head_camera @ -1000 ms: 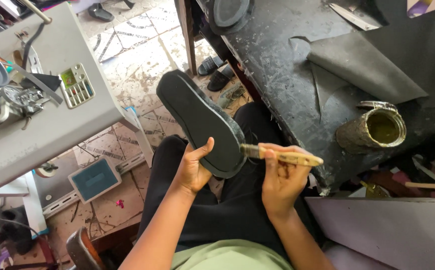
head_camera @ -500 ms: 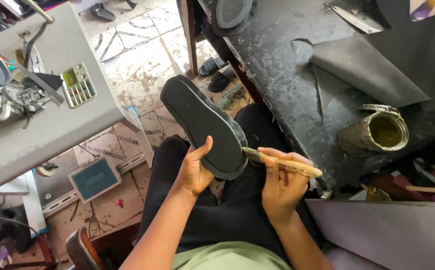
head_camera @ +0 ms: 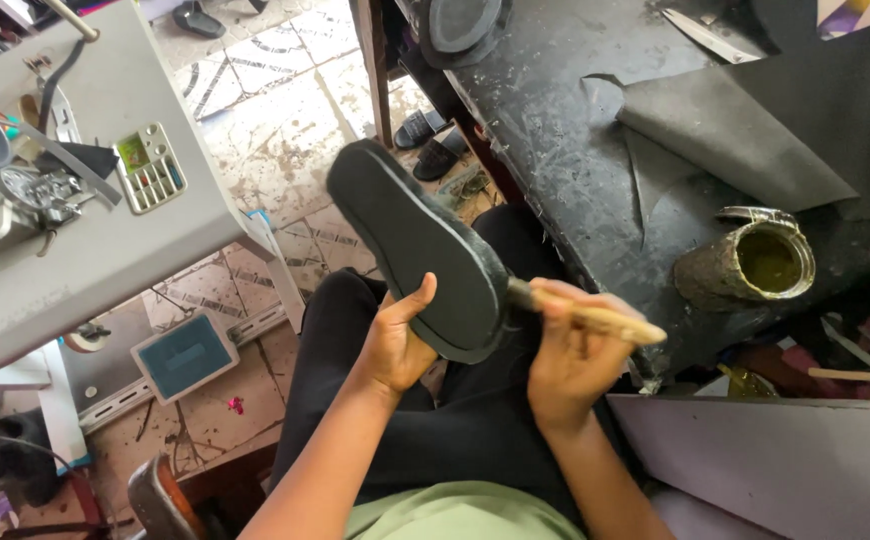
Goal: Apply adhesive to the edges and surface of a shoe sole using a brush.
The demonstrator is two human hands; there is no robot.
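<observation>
My left hand (head_camera: 400,340) grips the near end of a black shoe sole (head_camera: 410,240), thumb up against its flat face, holding it slanted over my lap. My right hand (head_camera: 570,350) is closed on a wooden-handled brush (head_camera: 595,318). The brush's head meets the sole's right edge near the heel and is hidden behind it. An open glue tin (head_camera: 750,265) with yellowish glue stands on the black workbench (head_camera: 555,130) to my right.
A grey sheet of sole material (head_camera: 745,130) lies on the bench behind the tin. A sewing machine table (head_camera: 85,230) stands at the left with a pedal (head_camera: 185,355) on the tiled floor. Black sandals (head_camera: 433,145) lie under the bench edge.
The brush has slid left along the sole, from pointing across its edge to tucked behind the heel edge. The sole has tilted slightly toward me.
</observation>
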